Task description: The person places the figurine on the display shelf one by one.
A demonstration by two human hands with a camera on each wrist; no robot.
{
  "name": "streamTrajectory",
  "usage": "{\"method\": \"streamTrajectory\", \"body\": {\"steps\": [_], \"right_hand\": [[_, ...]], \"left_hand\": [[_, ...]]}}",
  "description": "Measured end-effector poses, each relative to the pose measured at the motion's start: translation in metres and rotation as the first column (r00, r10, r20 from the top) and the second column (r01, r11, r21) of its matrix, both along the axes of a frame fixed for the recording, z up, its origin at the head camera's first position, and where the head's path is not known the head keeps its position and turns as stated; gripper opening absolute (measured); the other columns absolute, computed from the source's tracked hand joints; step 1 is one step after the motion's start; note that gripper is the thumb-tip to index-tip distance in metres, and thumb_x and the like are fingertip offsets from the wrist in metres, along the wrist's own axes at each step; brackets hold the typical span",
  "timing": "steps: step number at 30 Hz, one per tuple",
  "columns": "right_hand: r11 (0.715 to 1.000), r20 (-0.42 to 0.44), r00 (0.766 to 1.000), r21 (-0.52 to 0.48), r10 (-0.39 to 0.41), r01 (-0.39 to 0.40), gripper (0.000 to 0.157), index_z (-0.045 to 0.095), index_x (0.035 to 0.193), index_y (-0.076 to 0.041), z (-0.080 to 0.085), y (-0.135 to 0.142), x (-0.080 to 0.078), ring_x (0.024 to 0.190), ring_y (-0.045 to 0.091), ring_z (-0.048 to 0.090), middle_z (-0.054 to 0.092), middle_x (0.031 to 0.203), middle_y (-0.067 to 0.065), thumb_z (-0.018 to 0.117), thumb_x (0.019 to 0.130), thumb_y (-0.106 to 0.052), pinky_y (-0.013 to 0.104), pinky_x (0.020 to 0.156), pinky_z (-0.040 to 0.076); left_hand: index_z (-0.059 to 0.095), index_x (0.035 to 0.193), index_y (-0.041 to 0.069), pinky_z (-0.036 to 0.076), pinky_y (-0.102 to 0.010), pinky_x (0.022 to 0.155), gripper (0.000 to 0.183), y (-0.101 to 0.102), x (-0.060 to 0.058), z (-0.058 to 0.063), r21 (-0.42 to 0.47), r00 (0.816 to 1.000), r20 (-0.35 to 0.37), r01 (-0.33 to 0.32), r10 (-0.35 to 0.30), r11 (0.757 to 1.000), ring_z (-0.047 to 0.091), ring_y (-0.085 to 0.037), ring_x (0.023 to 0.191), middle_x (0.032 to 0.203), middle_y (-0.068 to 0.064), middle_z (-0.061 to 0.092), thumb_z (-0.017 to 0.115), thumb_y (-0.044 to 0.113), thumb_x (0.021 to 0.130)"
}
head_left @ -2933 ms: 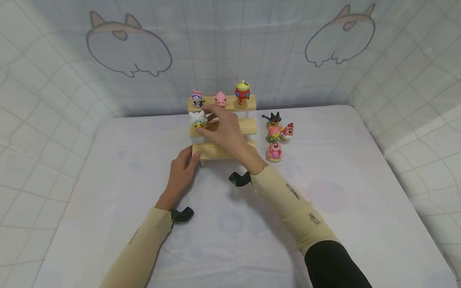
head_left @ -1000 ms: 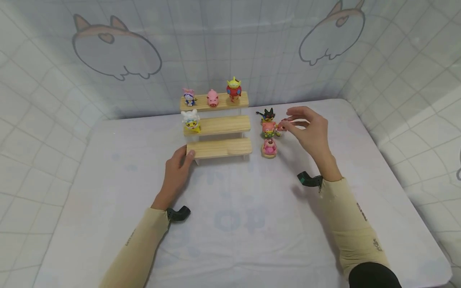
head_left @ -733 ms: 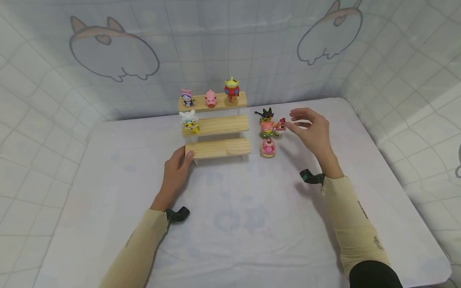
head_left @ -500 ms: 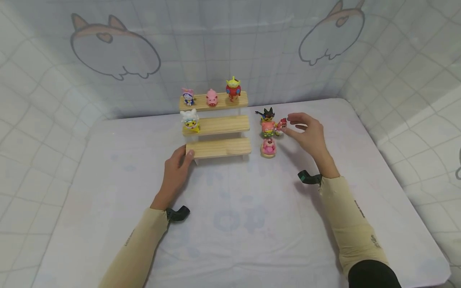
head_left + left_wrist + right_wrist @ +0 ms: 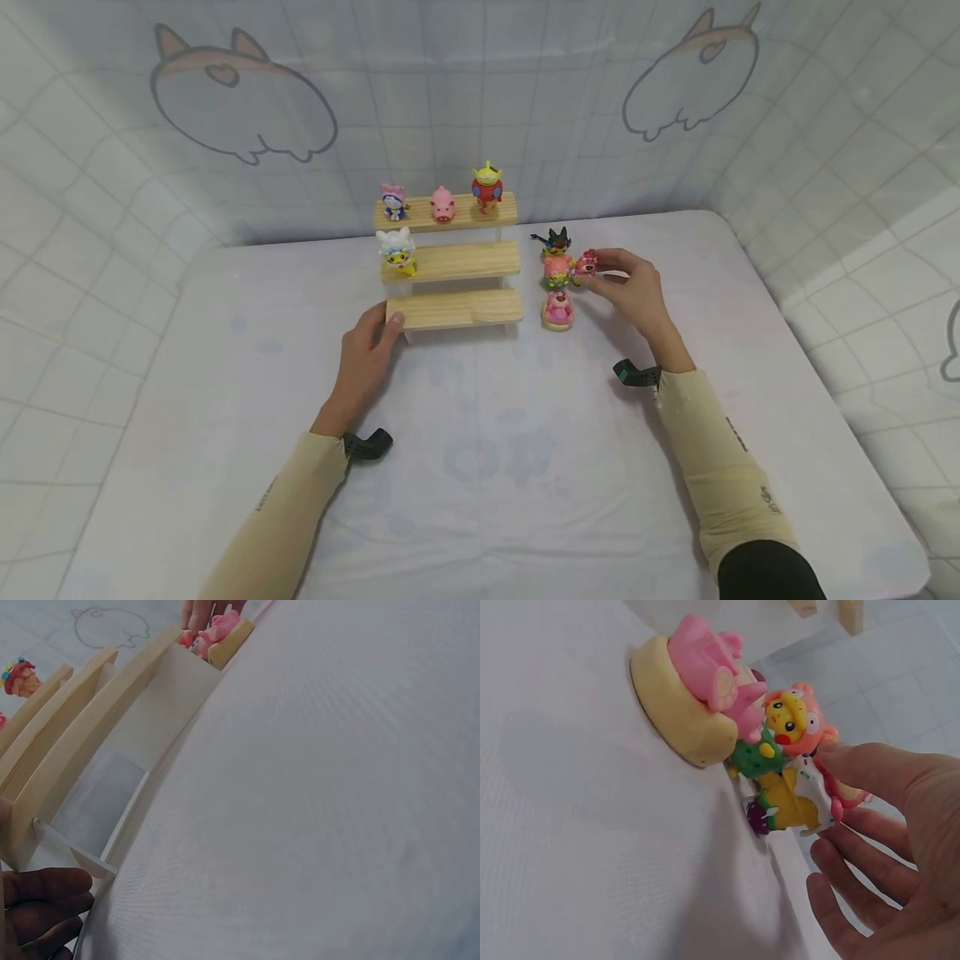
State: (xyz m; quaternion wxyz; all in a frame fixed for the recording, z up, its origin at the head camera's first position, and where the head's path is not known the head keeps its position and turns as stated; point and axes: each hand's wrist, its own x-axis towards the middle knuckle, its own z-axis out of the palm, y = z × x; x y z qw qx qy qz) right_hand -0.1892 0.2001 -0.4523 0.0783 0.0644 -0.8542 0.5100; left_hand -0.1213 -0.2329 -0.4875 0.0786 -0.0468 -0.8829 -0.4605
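Note:
My left hand (image 5: 363,354) holds the left end of the lowest board on a three-tier wooden display stand (image 5: 453,310), thumb on top. In the left wrist view its fingers (image 5: 49,883) lie by the stand's white support. Right of the stand, my right hand (image 5: 637,292) pinches a small red-and-white figurine (image 5: 585,264) between thumb and fingers. It stays close against a pink-hooded yellow figurine (image 5: 557,271). Beside these are a black-eared figurine (image 5: 557,240) behind and a pink bear figurine (image 5: 558,308) on a cream base in front.
On the top board stand a rabbit-eared figurine (image 5: 393,202), a pink pig (image 5: 442,205) and a green-yellow alien figurine (image 5: 487,187) in red. A white-hooded yellow figurine (image 5: 397,252) occupies the middle board's left end. A white cloth (image 5: 465,517) covers the table; patterned curtains surround it.
My right hand left the white-hooded figurine on the middle board and moved right to the group. It backed off the red-and-white figurine briefly, then closed on it. My left hand stayed on the stand.

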Motion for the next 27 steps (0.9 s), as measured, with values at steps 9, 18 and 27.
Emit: {"method": "streamTrajectory", "body": {"steps": [9, 18, 27], "right_hand": [[1.0, 0.017, 1.0, 0.017, -0.018, 0.017, 0.048, 0.065, 0.137, 0.0, -0.003, 0.0, 0.0, 0.126, 0.031, 0.065, 0.069, 0.134, 0.019, 0.082, 0.094, -0.016, 0.045, 0.109, 0.056], [0.999, 0.028, 0.999, 0.036, -0.016, 0.015, 0.047, 0.065, 0.138, 0.0, -0.007, -0.001, 0.001, 0.128, 0.033, 0.063, 0.068, 0.134, 0.02, 0.079, 0.096, -0.016, 0.047, 0.11, 0.055], [0.999, 0.032, 0.999, 0.044, -0.019, 0.018, 0.048, 0.064, 0.138, 0.0, -0.012, -0.002, 0.0, 0.128, 0.034, 0.064, 0.068, 0.135, 0.02, 0.081, 0.095, -0.016, 0.048, 0.11, 0.054]], "left_hand": [[0.054, 0.152, 0.005, 0.034, -0.054, 0.127, 0.059, -0.001, 0.0, 0.0, 0.007, 1.0, -0.008, 0.004, -0.004, 1.0, 0.045, -0.034, 0.152, 0.158, -0.016, 0.053, 0.051, 0.047, 0.111], [0.053, 0.153, 0.006, 0.032, -0.054, 0.127, 0.061, -0.001, -0.002, -0.001, 0.003, 1.0, 0.003, 0.001, -0.001, 1.0, 0.043, -0.034, 0.153, 0.159, -0.015, 0.052, 0.05, 0.05, 0.111], [0.051, 0.154, 0.006, 0.031, -0.054, 0.128, 0.062, -0.001, 0.0, 0.0, 0.004, 1.0, 0.019, 0.002, -0.002, 1.0, 0.042, -0.033, 0.154, 0.16, -0.015, 0.051, 0.048, 0.051, 0.111]]}}
